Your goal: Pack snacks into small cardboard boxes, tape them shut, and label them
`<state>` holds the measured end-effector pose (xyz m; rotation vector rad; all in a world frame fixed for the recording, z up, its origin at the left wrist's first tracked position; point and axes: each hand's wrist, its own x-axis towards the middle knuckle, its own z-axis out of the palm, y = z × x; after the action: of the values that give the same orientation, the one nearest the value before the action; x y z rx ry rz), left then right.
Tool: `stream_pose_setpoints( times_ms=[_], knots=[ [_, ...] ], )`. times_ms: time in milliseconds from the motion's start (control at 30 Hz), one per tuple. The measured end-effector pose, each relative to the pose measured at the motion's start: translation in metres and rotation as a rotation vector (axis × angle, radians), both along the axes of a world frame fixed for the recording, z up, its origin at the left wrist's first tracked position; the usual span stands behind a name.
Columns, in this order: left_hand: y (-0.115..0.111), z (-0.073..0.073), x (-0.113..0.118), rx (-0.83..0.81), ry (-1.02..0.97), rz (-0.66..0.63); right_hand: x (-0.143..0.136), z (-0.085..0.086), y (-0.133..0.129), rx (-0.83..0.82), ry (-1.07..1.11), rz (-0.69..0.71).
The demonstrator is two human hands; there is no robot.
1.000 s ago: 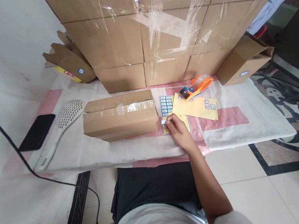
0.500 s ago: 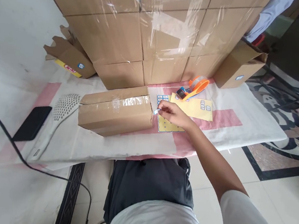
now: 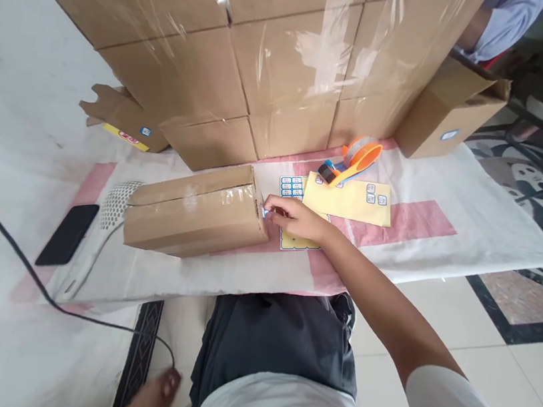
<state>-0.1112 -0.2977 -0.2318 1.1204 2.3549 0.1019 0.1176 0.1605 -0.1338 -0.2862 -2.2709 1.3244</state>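
Across from the sticker sheet (image 3: pixel 292 183) comes your right hand (image 3: pixel 297 219), now up at the right-hand end of the taped carton (image 3: pixel 194 214), and your left hand (image 3: pixel 150 397) has just swung into view, low down and blurred. Your right grip is narrow, thumb and fingers pinched on a small label (image 3: pixel 264 212) right by that end face; whether it touches the cardboard, you can't tell from here. Your left grip? Too smeared to call.

Lying lengthwise on the cloth-covered counter (image 3: pixel 495 228), the carton shows clear tape shining along its top. Under your right wrist, part of the sticker sheet peeks out, its upper edge overlapped by a yellow strip (image 3: pixel 347 204) with a few labels left at its right. Your orange tape dispenser (image 3: pixel 361 157) sits on that strip's upper left. Past the carton's other end, you've got the perforated skimmer (image 3: pixel 118 203), then a black phone (image 3: pixel 67 235). Film-wrapped cartons (image 3: pixel 243 44) tower behind, with a labelled open box (image 3: pixel 429 121) beside them on your right.
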Motion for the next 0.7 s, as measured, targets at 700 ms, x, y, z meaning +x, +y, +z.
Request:
stream_pose_setpoints(
  times_ms=[700],
  knots=[
    [0.262,0.136,-0.024,1.304,-0.585,0.291,-0.014,0.001,-0.001,-0.117,0.196,0.044]
  ],
)
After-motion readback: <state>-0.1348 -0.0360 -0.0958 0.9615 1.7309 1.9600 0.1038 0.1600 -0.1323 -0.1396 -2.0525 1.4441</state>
